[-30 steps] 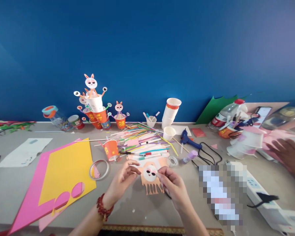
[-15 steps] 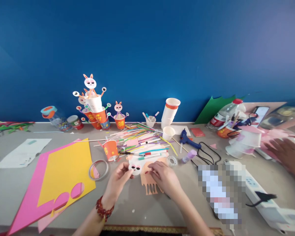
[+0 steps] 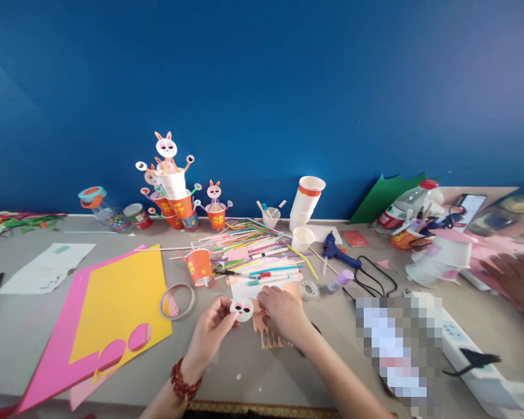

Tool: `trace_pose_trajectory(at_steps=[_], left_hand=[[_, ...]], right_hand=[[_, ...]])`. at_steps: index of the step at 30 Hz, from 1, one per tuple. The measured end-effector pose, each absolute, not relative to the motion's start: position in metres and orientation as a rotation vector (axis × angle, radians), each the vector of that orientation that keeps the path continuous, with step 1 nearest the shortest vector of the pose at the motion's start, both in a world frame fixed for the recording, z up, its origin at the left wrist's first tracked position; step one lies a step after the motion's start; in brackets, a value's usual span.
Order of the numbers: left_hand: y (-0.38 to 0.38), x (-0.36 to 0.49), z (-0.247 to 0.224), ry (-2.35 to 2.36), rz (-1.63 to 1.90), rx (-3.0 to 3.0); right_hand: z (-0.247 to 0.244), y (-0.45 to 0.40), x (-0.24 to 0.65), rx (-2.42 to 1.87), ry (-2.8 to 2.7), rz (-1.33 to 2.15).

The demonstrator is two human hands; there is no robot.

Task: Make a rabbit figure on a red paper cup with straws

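A white paper disc (image 3: 241, 309) with a rabbit-like face, dark eyes and pink patches, is pinched between the thumb and fingers of my left hand (image 3: 216, 326). My right hand (image 3: 279, 311) is just right of the disc, over an orange paper sheet (image 3: 266, 338) whose lower edge is cut into strips. Its fingers are bent together, and a small reddish thing shows at their tips, too small to name. Behind my hands lie many coloured sticks and markers (image 3: 275, 272). An orange cup (image 3: 199, 267) lies tilted beyond my left hand.
Pink and yellow sheets (image 3: 117, 302) and a tape roll (image 3: 177, 301) lie left. Rabbit-faced cups (image 3: 182, 205) stand at the wall. Right are a blue glue gun (image 3: 338, 253), a glue stick (image 3: 340, 281), a power strip (image 3: 456, 337) and another person's hand (image 3: 513, 279).
The view has shifted slightly. My right hand has moved left, closer to the disc, and its fingers have drawn together. My left hand still holds the disc.
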State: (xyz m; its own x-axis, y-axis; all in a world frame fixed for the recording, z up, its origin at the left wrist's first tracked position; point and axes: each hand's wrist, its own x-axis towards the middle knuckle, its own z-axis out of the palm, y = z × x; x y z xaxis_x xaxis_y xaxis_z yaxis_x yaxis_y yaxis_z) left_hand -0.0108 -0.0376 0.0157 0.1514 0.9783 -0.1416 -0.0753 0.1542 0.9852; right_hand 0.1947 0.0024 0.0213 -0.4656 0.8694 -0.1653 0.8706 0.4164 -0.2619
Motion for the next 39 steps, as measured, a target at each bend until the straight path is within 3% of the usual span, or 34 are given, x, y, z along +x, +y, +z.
trace_pose_trajectory(at_steps=[8, 10, 12, 14, 16, 18, 23, 39], left_hand=[[-0.039, -0.009, 0.022, 1.147, 1.054, 1.062], [-0.040, -0.008, 0.023, 1.121, 1.057, 1.049], [-0.040, -0.006, 0.024, 1.071, 1.058, 1.047], [-0.041, -0.003, 0.027, 1.009, 1.049, 1.054], [-0.043, 0.002, 0.031, 0.960, 1.036, 1.056], [-0.043, 0.006, 0.035, 0.936, 1.036, 1.042], [-0.046, 0.016, 0.038, 0.927, 1.050, 1.001], [-0.047, 0.020, 0.040, 0.938, 1.021, 0.998]], right_hand=[[0.018, 0.004, 0.201, 1.610, 2.727, -0.628], [0.020, 0.005, 0.204, 1.731, 2.770, -0.797], [0.024, 0.006, 0.205, 1.966, 2.763, -1.225], [0.028, 0.005, 0.204, 2.143, 2.605, -1.863], [0.035, 0.002, 0.202, 2.116, 2.397, -2.379], [0.042, -0.003, 0.198, 2.055, 2.280, -2.633], [0.053, -0.012, 0.192, 2.062, 2.259, -2.711], [0.060, -0.007, 0.195, 1.965, 2.487, -2.416]])
